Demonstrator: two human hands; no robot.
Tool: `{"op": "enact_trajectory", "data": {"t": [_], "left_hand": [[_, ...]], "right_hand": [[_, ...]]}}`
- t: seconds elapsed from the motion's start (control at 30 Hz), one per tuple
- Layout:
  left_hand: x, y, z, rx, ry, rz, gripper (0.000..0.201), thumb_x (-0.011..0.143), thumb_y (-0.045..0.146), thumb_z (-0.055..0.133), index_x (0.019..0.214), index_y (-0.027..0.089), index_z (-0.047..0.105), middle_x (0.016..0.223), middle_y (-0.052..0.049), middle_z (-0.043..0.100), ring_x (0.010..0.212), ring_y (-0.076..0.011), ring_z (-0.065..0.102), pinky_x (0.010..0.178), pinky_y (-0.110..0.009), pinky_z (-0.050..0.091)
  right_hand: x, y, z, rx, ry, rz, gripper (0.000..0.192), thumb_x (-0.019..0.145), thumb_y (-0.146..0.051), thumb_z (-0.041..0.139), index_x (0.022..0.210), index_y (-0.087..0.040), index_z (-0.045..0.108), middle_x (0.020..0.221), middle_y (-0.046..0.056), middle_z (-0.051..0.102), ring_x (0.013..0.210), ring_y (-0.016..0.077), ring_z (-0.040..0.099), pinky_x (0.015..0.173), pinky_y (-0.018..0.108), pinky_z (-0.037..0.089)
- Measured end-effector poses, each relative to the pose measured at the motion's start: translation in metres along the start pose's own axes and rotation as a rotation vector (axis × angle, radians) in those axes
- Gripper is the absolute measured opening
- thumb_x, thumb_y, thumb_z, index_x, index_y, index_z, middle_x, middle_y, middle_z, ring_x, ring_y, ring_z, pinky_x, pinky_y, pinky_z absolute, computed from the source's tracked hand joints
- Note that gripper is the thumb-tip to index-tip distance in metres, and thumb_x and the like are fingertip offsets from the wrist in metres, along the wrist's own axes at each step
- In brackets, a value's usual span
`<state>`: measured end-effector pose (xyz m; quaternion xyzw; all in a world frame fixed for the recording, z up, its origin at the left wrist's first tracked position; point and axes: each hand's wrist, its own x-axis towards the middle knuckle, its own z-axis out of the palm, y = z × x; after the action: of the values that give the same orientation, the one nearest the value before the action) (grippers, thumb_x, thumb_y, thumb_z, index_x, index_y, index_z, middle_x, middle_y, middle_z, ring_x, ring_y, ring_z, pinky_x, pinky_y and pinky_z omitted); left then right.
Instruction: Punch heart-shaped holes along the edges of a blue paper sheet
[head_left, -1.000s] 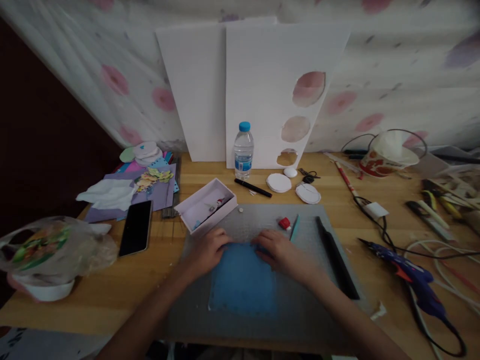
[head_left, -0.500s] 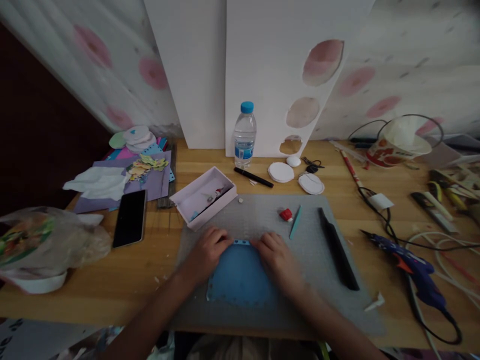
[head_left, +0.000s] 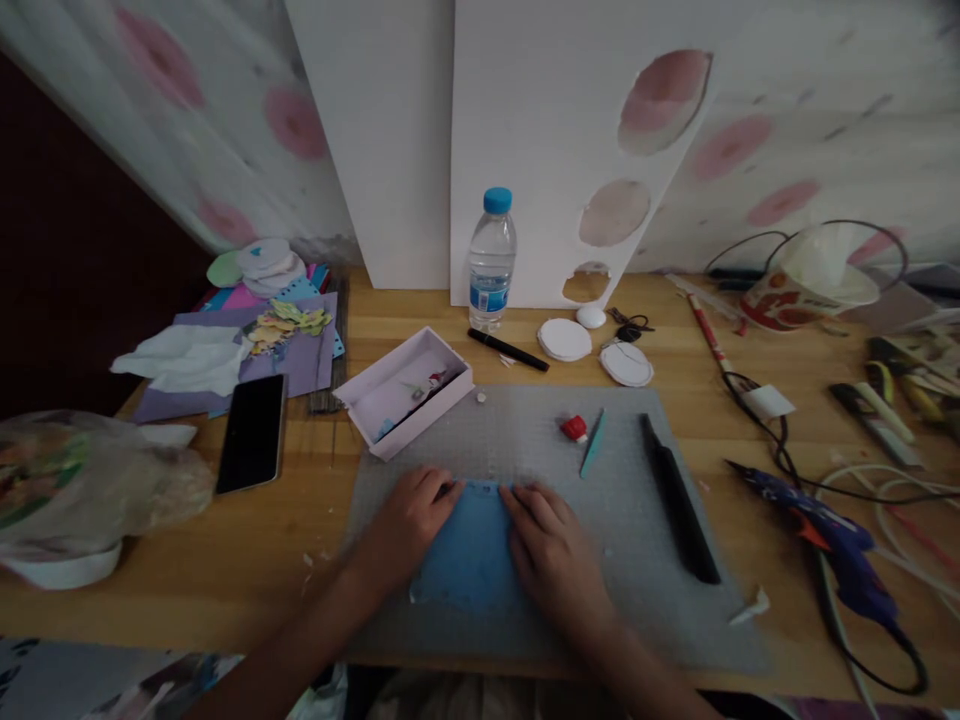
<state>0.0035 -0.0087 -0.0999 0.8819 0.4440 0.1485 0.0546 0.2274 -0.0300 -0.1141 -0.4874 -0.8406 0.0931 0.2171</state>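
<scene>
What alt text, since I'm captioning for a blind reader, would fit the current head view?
A person's left hand and right hand touch the far edge of a blue sheet on a gray mat. Beyond the sheet are an open pink box and a water bottle; a purple glue gun lies to the right.

Forearms (head_left: 330,600) angle inward, left hand (head_left: 409,518) and right hand (head_left: 556,550) palm-down near each other, fingers (head_left: 531,510) bent.
</scene>
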Motion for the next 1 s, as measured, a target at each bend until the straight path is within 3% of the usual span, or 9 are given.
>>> {"op": "enact_trajectory", "data": {"t": [0.17, 0.33, 0.4, 0.5, 0.67, 1.0], "left_hand": [[-0.01, 0.006, 0.001, 0.113, -0.066, 0.001, 0.036, 0.097, 0.013, 0.038, 0.129, 0.009, 0.052, 0.101, -0.012, 0.063, 0.097, -0.0257, 0.057, 0.09, -0.044, 0.048], [-0.006, 0.027, 0.0, 0.199, -0.09, -0.104, 0.038, 0.093, 0.007, 0.036, 0.125, 0.008, 0.055, 0.106, -0.013, 0.066, 0.101, -0.027, 0.061, 0.097, -0.046, 0.045], [-0.005, 0.035, 0.005, 0.228, -0.055, -0.121, 0.038, 0.093, 0.007, 0.034, 0.124, 0.006, 0.056, 0.107, -0.014, 0.067, 0.102, -0.0277, 0.062, 0.096, -0.046, 0.046], [-0.005, 0.041, 0.014, 0.182, -0.007, -0.07, 0.043, 0.093, 0.007, 0.03, 0.131, 0.007, 0.049, 0.127, -0.015, 0.061, 0.12, -0.0267, 0.055, 0.102, -0.043, 0.044], [-0.01, 0.041, 0.017, 0.06, -0.057, -0.108, 0.054, 0.09, 0.009, 0.035, 0.144, 0.009, 0.034, 0.147, -0.014, 0.045, 0.138, -0.0246, 0.038, 0.109, -0.042, 0.038], [-0.013, 0.034, 0.003, 0.083, -0.13, -0.126, 0.057, 0.089, 0.017, 0.044, 0.145, 0.016, 0.036, 0.151, -0.009, 0.04, 0.138, -0.0245, 0.037, 0.111, -0.043, 0.034]], "right_hand": [[0.001, -0.016, -0.001, -0.078, -0.054, 0.091, 0.047, 0.092, -0.028, 0.052, 0.137, -0.014, 0.05, 0.118, 0.014, 0.064, 0.111, 0.0296, 0.054, 0.094, 0.048, 0.05], [0.006, -0.03, 0.002, -0.147, -0.069, 0.184, 0.043, 0.09, -0.028, 0.053, 0.13, -0.014, 0.058, 0.117, 0.017, 0.063, 0.11, 0.033, 0.056, 0.093, 0.051, 0.048], [0.006, -0.033, 0.007, -0.151, -0.053, 0.19, 0.043, 0.09, -0.024, 0.049, 0.13, -0.012, 0.057, 0.125, 0.018, 0.061, 0.12, 0.0333, 0.051, 0.098, 0.052, 0.044], [0.003, -0.035, 0.014, -0.164, -0.073, 0.155, 0.049, 0.09, -0.019, 0.042, 0.139, -0.01, 0.047, 0.144, 0.015, 0.048, 0.136, 0.03, 0.038, 0.107, 0.05, 0.035], [-0.001, -0.035, 0.019, -0.185, -0.146, 0.166, 0.057, 0.09, -0.019, 0.041, 0.146, -0.01, 0.037, 0.152, 0.012, 0.037, 0.141, 0.0276, 0.033, 0.111, 0.048, 0.03], [0.001, -0.037, 0.016, -0.213, -0.17, 0.163, 0.058, 0.088, -0.018, 0.044, 0.145, -0.016, 0.039, 0.154, 0.011, 0.033, 0.141, 0.0284, 0.033, 0.11, 0.048, 0.031]]}}
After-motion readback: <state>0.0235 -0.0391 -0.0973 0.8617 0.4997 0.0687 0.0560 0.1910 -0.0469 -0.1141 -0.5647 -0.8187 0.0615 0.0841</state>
